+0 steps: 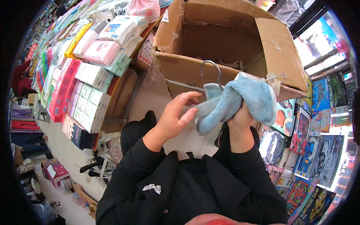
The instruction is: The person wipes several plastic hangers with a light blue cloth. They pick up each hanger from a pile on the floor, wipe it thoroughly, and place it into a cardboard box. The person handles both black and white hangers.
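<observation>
In the middle of the view, a fuzzy light-blue cloth (247,92) is bunched over my right hand (240,118), whose fingers are closed on it and mostly hidden by its folds. From the cloth rises the metal hook of a hanger (218,71). A second metal piece with a pale plastic clip (274,81) juts out at the cloth's right. My left hand (177,112) is beside the cloth, with thumb and fingers apart around the end of a translucent plastic strip (206,107); whether it touches the strip is unclear.
Beyond my hands stands a large open cardboard box (180,60) with small scraps inside. At left, a display table holds packs of tissues (92,104) and other packaged goods. Boxed toys (323,160) line the right side. A pink-purple box (56,173) lies on the floor at lower left.
</observation>
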Action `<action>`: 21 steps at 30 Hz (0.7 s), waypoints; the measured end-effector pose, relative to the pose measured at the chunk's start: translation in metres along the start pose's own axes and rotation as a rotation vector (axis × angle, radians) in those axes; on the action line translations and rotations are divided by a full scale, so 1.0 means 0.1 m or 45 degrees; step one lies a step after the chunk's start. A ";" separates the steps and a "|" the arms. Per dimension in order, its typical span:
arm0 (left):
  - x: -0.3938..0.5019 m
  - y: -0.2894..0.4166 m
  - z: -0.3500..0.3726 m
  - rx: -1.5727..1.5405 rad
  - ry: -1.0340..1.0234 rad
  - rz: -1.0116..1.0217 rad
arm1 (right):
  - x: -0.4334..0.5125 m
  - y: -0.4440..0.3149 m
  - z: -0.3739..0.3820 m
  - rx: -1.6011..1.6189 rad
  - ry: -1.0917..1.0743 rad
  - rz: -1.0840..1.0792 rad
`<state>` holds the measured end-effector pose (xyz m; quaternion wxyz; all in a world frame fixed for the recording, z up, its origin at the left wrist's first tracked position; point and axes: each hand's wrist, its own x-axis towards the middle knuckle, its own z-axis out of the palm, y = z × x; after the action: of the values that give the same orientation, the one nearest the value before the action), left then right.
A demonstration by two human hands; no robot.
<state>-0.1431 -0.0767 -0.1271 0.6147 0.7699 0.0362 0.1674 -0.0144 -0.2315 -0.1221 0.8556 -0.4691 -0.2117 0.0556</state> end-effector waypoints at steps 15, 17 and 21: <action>-0.06 0.22 0.19 0.772 -0.025 0.211 | -0.06 0.05 0.04 -0.105 -0.043 -0.100; -0.08 0.21 0.16 0.786 -0.150 0.022 | -0.09 0.04 0.03 -0.200 -0.086 -0.202; -0.11 0.17 0.06 -0.198 -0.327 0.003 | -0.06 0.00 -0.02 -0.180 -0.191 -0.177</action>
<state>-0.1539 -0.0888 -0.1146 0.6718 0.7352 -0.0567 0.0707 -0.0192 -0.2348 -0.1252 0.8041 -0.5068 -0.3104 0.0159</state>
